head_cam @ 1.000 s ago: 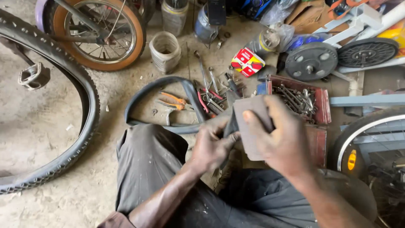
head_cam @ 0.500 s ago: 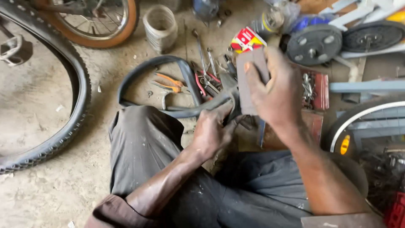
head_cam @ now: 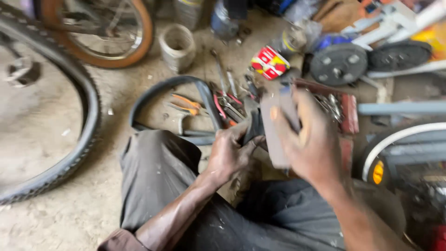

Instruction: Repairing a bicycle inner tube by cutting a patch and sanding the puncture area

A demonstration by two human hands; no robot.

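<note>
Tight quarters: tools [head_cam: 223, 100] ahead, bicycle tyre [head_cam: 69, 153] to your left, white-rimmed wheel [head_cam: 395, 139] crowding your right. Both forearms reach forward over your knees. Your left hand [head_cam: 231, 151] pinches the black inner tube [head_cam: 204, 100] (frame blurred). Your right hand [head_cam: 309, 139] grips a flat grey block [head_cam: 274, 135], pressed just beside the tube.

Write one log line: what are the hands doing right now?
left hand: pinching black inner tube | right hand: holding grey flat block against it | pliers: on floor

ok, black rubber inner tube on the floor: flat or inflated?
Flat. The black rubber inner tube lies limp in a loose loop, one end pinched in the left hand.
</note>
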